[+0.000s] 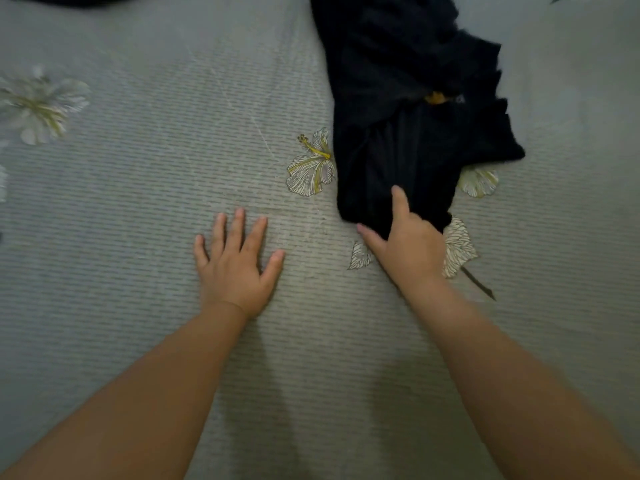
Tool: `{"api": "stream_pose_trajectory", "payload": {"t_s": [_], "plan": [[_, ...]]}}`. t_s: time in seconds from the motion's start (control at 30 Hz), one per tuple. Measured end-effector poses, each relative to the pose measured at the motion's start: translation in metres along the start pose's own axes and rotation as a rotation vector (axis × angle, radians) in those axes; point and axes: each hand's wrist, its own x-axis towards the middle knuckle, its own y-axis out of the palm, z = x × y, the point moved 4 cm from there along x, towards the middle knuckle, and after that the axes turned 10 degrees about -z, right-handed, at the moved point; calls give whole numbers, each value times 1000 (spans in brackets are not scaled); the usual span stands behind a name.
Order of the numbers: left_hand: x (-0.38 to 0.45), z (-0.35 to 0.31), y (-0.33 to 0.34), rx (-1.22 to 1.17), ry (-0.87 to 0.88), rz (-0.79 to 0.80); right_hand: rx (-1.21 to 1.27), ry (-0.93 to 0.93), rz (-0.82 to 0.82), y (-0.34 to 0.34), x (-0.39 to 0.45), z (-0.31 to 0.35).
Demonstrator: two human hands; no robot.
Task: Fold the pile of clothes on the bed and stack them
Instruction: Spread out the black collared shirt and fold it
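Head view: right hand (408,244) grips, apparently pinching, a crumpled black fabric garment (401,133); left hand (235,261) rests flat, fingers spread, on grey flower-printed bedsheet (138,202).

A grey bedsheet (156,188) with fine ribbed stripes covers the bed and fills the whole view. Pale hibiscus flowers (311,164) with yellow-edged petals are printed on it, one blurred at far left. The light is dim and even.

I was in a home bedroom, shown by the grey ribbed bedsheet (145,202) printed with hibiscus flowers (311,164) and the dark garment (398,98) lying upon it.
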Motion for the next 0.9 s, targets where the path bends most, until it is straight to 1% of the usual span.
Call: {"api": "stream_pose_trajectory", "payload": {"t_s": [0.1, 0.2, 0.23, 0.33, 0.4, 0.43, 0.5, 0.57, 0.6, 0.63, 0.7, 0.73, 0.77, 0.83, 0.87, 0.9], "plan": [[-8, -5, -6, -33, 36, 19, -66, -24, 154, -10, -60, -12], [-51, -17, -6, -14, 180, 62, -36, -57, 278, -22, -126, -27], [-72, -23, -6, -29, 229, 85, -42, -89, 277, -26, -149, -36], [-130, -51, -7, -70, 399, 137, -26, -225, 171, -41, -223, -66], [-153, -78, -11, -83, 527, 79, -2, -254, 172, -50, -273, -95], [-162, -91, -13, -87, 557, 61, 3, -243, 199, -56, -296, -112], [-178, -120, -15, -91, 603, 67, -29, -218, 304, -76, -331, -139], [-191, -145, -14, -67, 608, 98, -3, -91, 462, -91, -354, -170], [-195, -154, -11, -39, 592, 127, 7, -11, 491, -98, -359, -184], [-200, -162, -7, -7, 575, 156, -12, 45, 412, -105, -359, -195], [-204, -174, 1, 74, 522, 221, -72, 138, 154, -111, -356, -214], [-204, -177, 5, 101, 503, 238, -85, 220, 70, -112, -350, -219], [-202, -179, 6, 111, 498, 218, -75, 298, 13, -107, -344, -219], [-195, -183, 2, 105, 519, 111, 8, 437, 45, -95, -327, -204], [-190, -183, -1, 135, 538, 82, 45, 450, 65, -89, -318, -192], [-187, -183, -3, 190, 554, 92, 77, 451, 106, -84, -311, -182]]}}
